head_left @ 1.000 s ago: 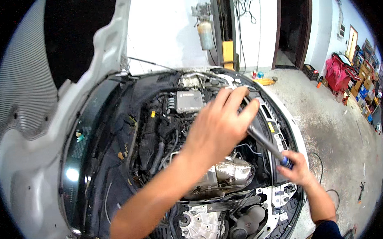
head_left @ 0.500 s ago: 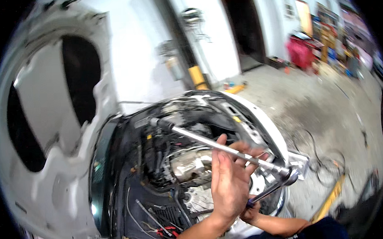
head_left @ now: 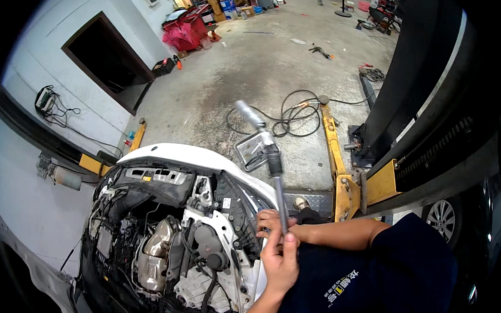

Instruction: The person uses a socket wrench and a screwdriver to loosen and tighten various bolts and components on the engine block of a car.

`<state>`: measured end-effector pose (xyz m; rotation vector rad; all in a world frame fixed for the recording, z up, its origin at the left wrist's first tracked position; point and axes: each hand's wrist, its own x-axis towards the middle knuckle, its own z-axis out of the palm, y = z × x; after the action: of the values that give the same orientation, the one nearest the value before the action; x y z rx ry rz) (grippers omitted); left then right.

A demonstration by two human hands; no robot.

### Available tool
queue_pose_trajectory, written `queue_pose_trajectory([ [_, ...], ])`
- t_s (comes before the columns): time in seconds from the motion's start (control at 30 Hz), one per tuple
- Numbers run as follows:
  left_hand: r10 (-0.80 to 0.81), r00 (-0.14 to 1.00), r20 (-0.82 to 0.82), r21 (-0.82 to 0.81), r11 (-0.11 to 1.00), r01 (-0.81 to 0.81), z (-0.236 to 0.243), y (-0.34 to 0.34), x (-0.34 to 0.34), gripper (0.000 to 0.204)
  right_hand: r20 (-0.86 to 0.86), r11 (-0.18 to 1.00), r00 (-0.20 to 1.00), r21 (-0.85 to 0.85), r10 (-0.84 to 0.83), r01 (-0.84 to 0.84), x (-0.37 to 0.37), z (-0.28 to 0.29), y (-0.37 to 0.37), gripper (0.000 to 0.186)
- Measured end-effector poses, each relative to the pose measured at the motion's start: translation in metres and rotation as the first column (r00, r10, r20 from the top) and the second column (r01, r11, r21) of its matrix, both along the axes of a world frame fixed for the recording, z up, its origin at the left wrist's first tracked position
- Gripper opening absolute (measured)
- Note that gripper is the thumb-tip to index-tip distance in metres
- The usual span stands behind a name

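Note:
A long metal extension bar [head_left: 281, 197] points up and away from me, with a dark joint [head_left: 274, 162] and a silver socket [head_left: 249, 113] at its far end. My left hand [head_left: 280, 267] is closed round the near end, thumb and fingers pinching the shaft. Just behind it, my right hand [head_left: 269, 219] is curled closed. The ratchet that it gripped in the earlier frame is mostly hidden now by the fingers. Both hands are over the front edge of a white car, beside its open engine bay [head_left: 154, 261].
A yellow lift arm [head_left: 333, 147] and black lift post [head_left: 419, 54] stand at right. A black hose [head_left: 299, 112] is coiled on the concrete floor beyond the car. A metal-framed lamp or panel [head_left: 252, 152] is near the bumper. Red-covered goods [head_left: 183, 33] stand by the wall.
My view has swung to the right. The bar has turned from lying across the engine bay to pointing away over the floor. My left hand's spread fingers have closed on it.

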<state>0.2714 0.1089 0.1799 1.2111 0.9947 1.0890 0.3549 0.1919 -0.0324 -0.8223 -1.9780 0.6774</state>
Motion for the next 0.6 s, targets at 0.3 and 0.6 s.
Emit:
queue_pose_trajectory([
  [0.3, -0.059, 0.970, -0.238, -0.046, 0.998, 0.050, -0.064, 0.148, 0.090, 0.029, 0.256, 0.982, 0.953, -0.133, 0.163, -0.133, 0.093, -0.058, 0.084, 0.025],
  [0.6, 0.084, 0.980, -0.182, -0.189, 0.975, -0.118, -0.100, 0.360, 0.198, 0.021, -0.087, 0.746, 0.990, -0.651, 0.109, -0.140, 0.220, 0.062, 0.207, 0.056],
])
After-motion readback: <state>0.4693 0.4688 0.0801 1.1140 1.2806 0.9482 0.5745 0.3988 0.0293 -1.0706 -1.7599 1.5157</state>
